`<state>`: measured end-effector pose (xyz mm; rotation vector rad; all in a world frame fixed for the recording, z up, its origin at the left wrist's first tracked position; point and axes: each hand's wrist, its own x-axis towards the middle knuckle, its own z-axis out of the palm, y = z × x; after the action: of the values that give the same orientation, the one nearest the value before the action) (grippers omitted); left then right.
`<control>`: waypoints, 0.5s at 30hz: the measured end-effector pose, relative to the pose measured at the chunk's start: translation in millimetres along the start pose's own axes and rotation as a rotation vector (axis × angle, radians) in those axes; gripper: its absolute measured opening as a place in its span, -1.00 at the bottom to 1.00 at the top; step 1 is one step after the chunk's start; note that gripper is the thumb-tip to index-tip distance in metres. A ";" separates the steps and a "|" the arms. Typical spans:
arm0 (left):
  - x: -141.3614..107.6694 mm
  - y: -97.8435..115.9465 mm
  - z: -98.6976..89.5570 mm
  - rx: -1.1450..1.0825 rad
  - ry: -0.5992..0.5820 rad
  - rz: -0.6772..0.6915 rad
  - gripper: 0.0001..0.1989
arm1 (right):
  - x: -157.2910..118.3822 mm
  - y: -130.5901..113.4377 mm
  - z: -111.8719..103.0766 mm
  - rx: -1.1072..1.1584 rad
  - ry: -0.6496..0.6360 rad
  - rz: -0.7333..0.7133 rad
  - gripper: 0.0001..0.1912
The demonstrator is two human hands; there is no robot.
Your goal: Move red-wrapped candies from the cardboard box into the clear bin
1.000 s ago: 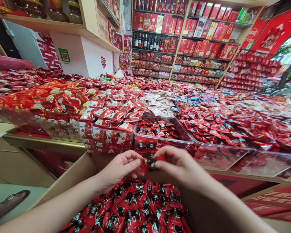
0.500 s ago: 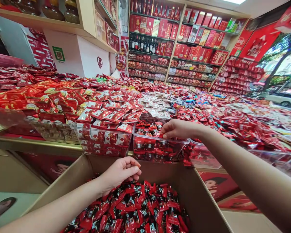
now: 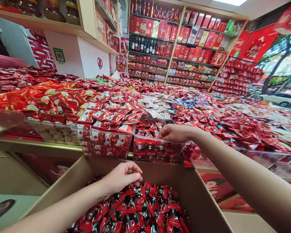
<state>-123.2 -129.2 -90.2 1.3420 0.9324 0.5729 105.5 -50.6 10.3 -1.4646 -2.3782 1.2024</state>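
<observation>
My right hand [image 3: 176, 132] reaches into a clear plastic bin [image 3: 138, 139] of red-and-black wrapped candies [image 3: 147, 132]. Its fingers are pinched together low among the candies, on what looks like one of them, mostly hidden by the hand. Over an open cardboard box [image 3: 208, 202] hovers my left hand [image 3: 126, 176], its fingers curled in and the thumb lying close to them. Its palm is turned away, so I cannot make out whether anything is inside. Loose candies [image 3: 135, 210] of the same red-and-black kind lie in the box below.
Left of the bin stands another clear bin [image 3: 102, 136] of red-and-white packets. Heaps of wrapped sweets [image 3: 223, 123] spread across the counter. A gold counter edge [image 3: 38, 144] runs behind the box. Shelves with bottles and red boxes [image 3: 162, 29] line the back wall.
My right hand has shifted slightly left and down within the bin, and the red bit seen at its fingertips is now hidden. My left hand has moved slightly down and right, still curled.
</observation>
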 end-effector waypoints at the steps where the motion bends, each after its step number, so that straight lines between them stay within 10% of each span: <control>1: 0.4 -1.2 -0.2 0.011 -0.010 -0.001 -0.80 | -0.2 0.1 0.7 0.025 -0.013 0.017 -0.85; 15: 3.2 -11.2 -2.4 -0.019 -0.038 -0.012 -0.80 | -7.4 -4.1 -26.2 -0.250 0.192 -0.069 -0.83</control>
<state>-125.2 -127.3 -101.7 1.3253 0.9018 0.5437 118.5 -42.5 33.1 -1.4732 -2.4908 0.7331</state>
